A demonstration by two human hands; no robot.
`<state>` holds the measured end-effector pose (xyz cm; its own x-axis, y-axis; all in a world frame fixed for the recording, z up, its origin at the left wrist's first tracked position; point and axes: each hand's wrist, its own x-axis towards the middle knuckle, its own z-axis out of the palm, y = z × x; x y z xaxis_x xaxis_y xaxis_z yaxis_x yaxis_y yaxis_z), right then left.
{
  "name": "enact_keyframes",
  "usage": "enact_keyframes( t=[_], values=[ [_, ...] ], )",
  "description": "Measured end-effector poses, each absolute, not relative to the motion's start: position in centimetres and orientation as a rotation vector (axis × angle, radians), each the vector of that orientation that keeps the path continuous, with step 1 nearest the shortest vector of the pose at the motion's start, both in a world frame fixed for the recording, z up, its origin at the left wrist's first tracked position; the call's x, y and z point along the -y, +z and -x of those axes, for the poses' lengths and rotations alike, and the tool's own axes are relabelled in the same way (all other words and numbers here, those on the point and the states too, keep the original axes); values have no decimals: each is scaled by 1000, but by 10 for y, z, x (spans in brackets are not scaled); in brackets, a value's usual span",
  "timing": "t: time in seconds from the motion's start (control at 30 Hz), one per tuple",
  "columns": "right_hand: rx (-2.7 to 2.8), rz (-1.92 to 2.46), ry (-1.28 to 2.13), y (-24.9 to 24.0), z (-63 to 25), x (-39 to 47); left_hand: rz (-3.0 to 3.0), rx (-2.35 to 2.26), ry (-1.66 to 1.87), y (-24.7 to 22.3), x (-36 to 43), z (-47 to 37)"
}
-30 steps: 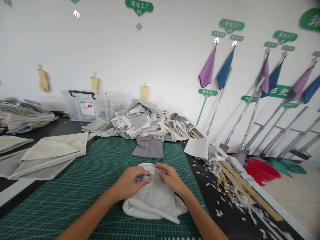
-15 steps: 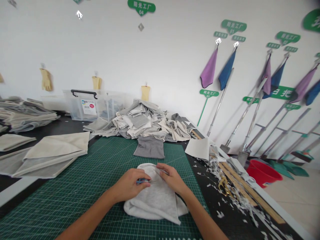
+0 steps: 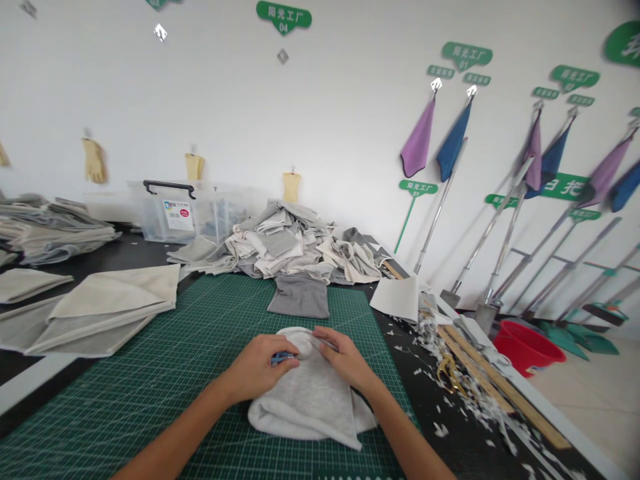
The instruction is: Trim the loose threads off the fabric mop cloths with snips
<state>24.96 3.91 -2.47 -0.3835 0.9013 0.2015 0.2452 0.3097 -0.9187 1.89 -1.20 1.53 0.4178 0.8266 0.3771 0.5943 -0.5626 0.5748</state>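
A light grey folded cloth [image 3: 317,403] lies on the green cutting mat [image 3: 200,393], with a loose layer and corner spread toward me. My left hand [image 3: 263,365] is closed at the cloth's upper left, pinching a small blue tool [image 3: 283,358]. Fingers cover most of that tool, so its exact kind stays unclear. At the upper right edge of the cloth, my right hand [image 3: 345,357] has its fingers bent around the fabric and grips it. Beyond both hands a darker grey folded cloth [image 3: 299,296] rests flat on the mat.
A heap of grey and white cloths [image 3: 280,240] stands behind the mat, beside a clear plastic box [image 3: 170,210]. More cloths [image 3: 110,303] lie at left. On the right are gold scissors [image 3: 449,375], wooden strips [image 3: 505,387], white scraps and a red bucket [image 3: 527,347].
My left hand has shifted very slightly left with the blue tool. My right hand and the cloth stay nearly in place.
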Motion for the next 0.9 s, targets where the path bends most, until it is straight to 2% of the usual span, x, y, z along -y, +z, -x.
enact_keyframes(
  t=[0.9],
  values=[
    [1811, 1029, 1087, -20, -249, -37, -2342, -1186, 855, 15, 14, -20]
  ],
)
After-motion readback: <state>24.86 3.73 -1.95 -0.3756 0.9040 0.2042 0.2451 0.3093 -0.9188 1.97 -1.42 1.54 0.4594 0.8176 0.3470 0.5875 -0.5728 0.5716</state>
